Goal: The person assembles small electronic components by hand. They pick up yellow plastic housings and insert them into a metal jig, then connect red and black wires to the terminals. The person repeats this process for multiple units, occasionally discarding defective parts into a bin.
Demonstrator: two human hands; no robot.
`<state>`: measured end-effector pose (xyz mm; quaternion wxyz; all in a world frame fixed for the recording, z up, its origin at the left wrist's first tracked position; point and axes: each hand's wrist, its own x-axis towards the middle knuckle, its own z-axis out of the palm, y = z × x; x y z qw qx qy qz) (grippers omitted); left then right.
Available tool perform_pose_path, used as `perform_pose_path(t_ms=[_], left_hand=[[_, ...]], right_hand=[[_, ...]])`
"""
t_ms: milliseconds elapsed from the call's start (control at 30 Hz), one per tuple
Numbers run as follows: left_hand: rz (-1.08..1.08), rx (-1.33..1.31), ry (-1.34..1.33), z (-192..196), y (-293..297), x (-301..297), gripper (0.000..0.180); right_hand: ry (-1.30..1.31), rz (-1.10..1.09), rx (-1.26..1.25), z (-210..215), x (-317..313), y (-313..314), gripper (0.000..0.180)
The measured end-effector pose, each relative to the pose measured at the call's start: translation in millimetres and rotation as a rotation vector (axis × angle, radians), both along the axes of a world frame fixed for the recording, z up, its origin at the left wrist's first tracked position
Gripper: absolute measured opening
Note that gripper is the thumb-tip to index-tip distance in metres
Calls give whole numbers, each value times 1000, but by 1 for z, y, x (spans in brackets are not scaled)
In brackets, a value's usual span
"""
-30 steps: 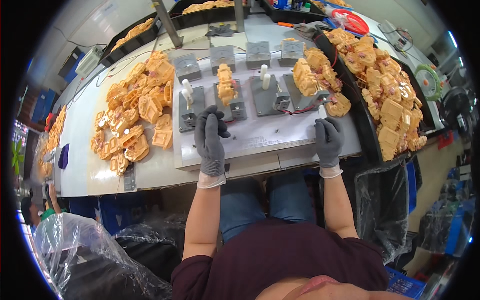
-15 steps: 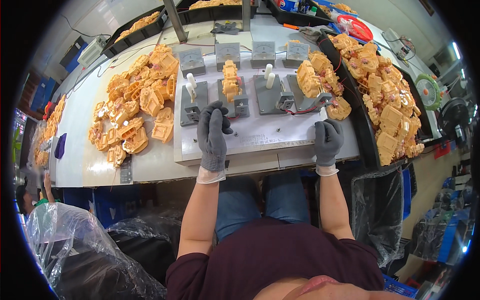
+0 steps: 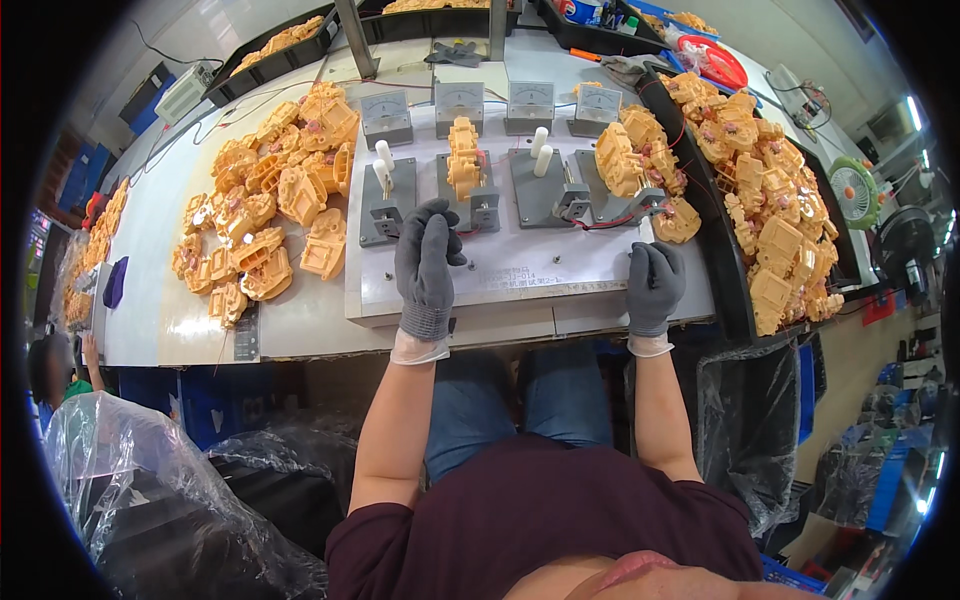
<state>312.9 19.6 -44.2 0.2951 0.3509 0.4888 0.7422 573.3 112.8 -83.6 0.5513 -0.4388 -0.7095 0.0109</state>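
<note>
- Head view: a white fixture board [image 3: 600, 245] lies at the table's front edge, before the seated person; all places below are given from it.
- Left hand [image 3: 426, 255], in a grey work glove over a pale inner one, is above the board's front left part, near the two leftmost fixtures; its fingers are half curled, and whether anything is pinched there cannot be told.
- Right hand [image 3: 655, 285], gloved alike, is at the board's front right corner, fingers folded in toward the thumb; its palm is hidden, so I cannot tell whether it grasps something.
- Upright orange gearbox housing [image 3: 463, 158] sits on the board's second fixture from the left; another orange housing [image 3: 618, 160] stands on the rightmost fixture.
- First fixture [image 3: 378, 205] and third fixture [image 3: 535, 200], on the same board, show paired white pegs.
- Four analog meters [image 3: 460, 105] line the board's far side.
- Loose pile of orange housings [image 3: 270, 200] covers the table left of the board.
- Black tray [image 3: 725, 285], heaped with orange housings [image 3: 785, 240], stands right of the board.
- Dark grey glove [image 3: 453, 53] lies well beyond the board.
</note>
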Motion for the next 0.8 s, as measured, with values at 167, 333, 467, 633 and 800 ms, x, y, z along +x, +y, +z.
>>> perform_pose_path(t_ms=[167, 333, 467, 633, 800], left_hand=[[5, 9, 18, 1, -1, 1, 30], [-3, -3, 31, 2, -3, 2, 30], [18, 8, 61, 4, -3, 6, 29], [175, 208, 260, -4, -3, 28, 26], [-127, 262, 598, 10, 12, 93, 41]], right_hand=[[-18, 6, 20, 2, 0, 0, 6], [-24, 4, 32, 1, -1, 0, 6], [-19, -2, 27, 0, 1, 0, 6], [-11, 26, -42, 5, 1, -2, 11], [5, 110, -430, 26, 8, -8, 41]])
